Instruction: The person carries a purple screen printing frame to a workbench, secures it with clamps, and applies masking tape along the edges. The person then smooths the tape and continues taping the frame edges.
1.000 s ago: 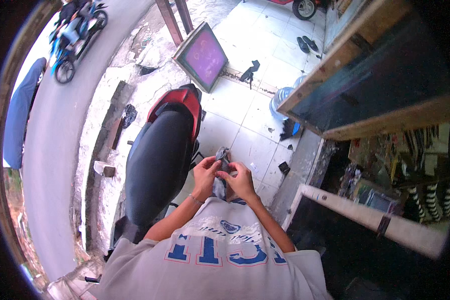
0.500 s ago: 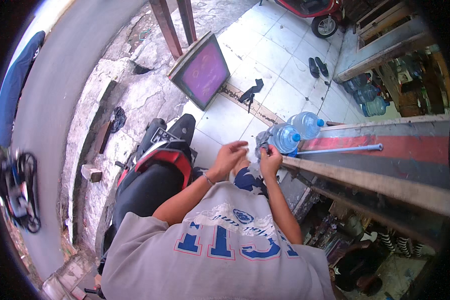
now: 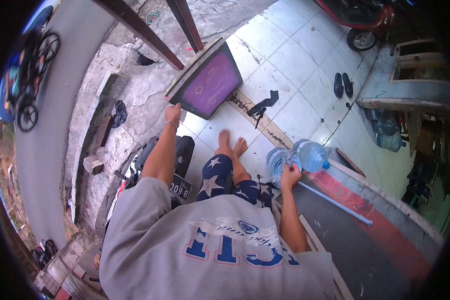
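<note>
My right hand (image 3: 291,176) is closed in a pinch in front of two clear blue water jugs. A thin grey crumpled piece (image 3: 287,161) shows at its fingertips, cloth or plastic. It overlaps the nearer jug (image 3: 274,163); whether it touches the jug I cannot tell. The other jug (image 3: 310,154), with a blue cap, lies just beyond. My left arm is stretched forward, its hand (image 3: 173,115) curled closed at the near left corner of a framed purple panel (image 3: 210,86). The curled fingers hide whatever is in them, and contact with the frame is unclear.
A light blue pipe (image 3: 337,204) lies on the ledge (image 3: 330,230) at right. A parked motorbike (image 3: 184,152) stands close on my left. Black cloth (image 3: 262,107) and sandals (image 3: 343,85) lie on white tiles (image 3: 285,75). Another bike (image 3: 30,82) is on the road.
My left hand has moved away from my right, forward and left to the panel's corner. The whole view has shifted; my bare feet now show. The bike on the road has moved up the picture.
</note>
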Motion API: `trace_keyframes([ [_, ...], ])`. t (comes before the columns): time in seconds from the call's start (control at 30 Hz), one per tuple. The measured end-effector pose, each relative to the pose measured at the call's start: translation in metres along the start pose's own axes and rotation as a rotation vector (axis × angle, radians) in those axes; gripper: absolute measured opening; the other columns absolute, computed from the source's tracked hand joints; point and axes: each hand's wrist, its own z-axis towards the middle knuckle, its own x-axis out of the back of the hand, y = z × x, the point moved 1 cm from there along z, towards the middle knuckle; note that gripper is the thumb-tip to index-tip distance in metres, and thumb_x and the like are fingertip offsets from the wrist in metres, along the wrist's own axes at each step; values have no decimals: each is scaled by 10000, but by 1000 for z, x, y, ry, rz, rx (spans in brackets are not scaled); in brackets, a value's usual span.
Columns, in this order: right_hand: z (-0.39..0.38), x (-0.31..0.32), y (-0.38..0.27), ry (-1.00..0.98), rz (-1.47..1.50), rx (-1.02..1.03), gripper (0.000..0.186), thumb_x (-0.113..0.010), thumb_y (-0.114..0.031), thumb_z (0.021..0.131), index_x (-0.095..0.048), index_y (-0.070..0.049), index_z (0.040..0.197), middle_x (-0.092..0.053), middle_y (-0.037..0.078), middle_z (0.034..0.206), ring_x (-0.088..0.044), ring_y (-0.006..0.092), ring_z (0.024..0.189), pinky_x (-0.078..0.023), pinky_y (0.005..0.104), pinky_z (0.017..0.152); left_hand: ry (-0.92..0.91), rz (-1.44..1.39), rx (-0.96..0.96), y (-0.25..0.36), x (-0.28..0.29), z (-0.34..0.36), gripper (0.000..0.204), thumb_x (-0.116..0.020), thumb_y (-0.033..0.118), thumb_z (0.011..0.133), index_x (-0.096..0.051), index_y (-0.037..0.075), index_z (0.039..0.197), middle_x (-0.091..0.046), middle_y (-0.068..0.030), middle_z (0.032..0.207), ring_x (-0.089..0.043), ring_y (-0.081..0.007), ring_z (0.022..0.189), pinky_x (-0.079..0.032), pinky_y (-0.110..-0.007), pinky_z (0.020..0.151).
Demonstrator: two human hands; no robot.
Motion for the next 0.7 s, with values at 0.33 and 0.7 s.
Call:
trace_keyframes([
  [0.33, 34, 26, -17, -27, 86, -434, 295, -683, -35, 839, -605, 99, 1090, -675, 156, 969, -650, 196, 889, -507, 317, 797, -223, -1047, 680, 78, -133, 124, 1045, -491, 788, 793, -127, 149, 1535, -94, -165, 1585, -148, -463, 1407, -186, -739, 1041],
  [0.7, 113, 0, -87, -69, -1, -540, 316, -691, -75, 847, -605, 86, 1105, -670, 111, 961, -632, 170, 841, -493, 295, 763, -126, -1234, 622, 11, -147, 117, 921, -660, 560, 838, -195, 132, 1507, -164, -181, 1551, -212, -445, 1395, -230, -752, 1025],
])
